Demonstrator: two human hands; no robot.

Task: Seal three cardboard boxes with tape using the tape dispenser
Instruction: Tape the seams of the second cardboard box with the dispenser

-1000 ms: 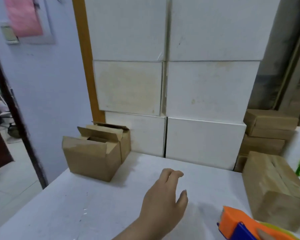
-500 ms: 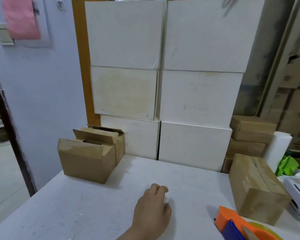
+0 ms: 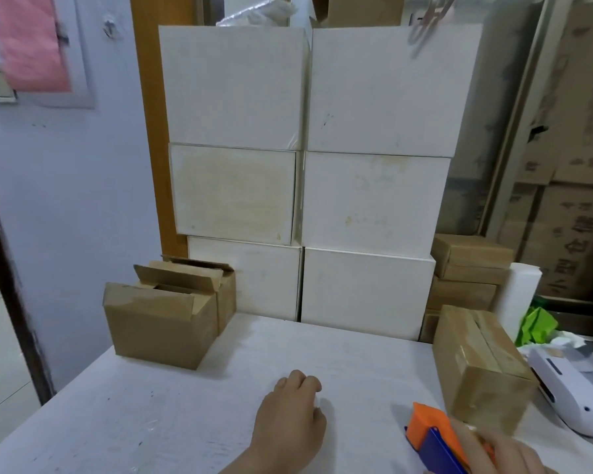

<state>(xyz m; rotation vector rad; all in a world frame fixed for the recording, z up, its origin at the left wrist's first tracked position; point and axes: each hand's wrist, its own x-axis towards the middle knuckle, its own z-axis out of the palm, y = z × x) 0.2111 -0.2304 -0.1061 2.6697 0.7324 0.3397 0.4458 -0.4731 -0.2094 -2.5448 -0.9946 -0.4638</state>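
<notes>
Two brown cardboard boxes with raised flaps stand at the table's far left: a front box (image 3: 158, 326) and a second box (image 3: 225, 292) behind it. A closed brown box (image 3: 476, 360) with tape along its top seam sits at the right. My left hand (image 3: 290, 422) rests on the white table (image 3: 172, 415) with fingers curled, holding nothing. At the bottom right, my right hand (image 3: 507, 453) grips the orange and blue tape dispenser (image 3: 432, 436), close to the taped box.
A wall of stacked white boxes (image 3: 302, 186) rises behind the table. Small brown boxes (image 3: 469, 265) are piled at the back right beside a white roll (image 3: 517, 292). A white device (image 3: 569, 388) and green plastic (image 3: 534, 325) lie at the right edge.
My left hand drew back toward me and its fingers curled in from spread. The view tilted up, and my right hand with the dispenser came further into view.
</notes>
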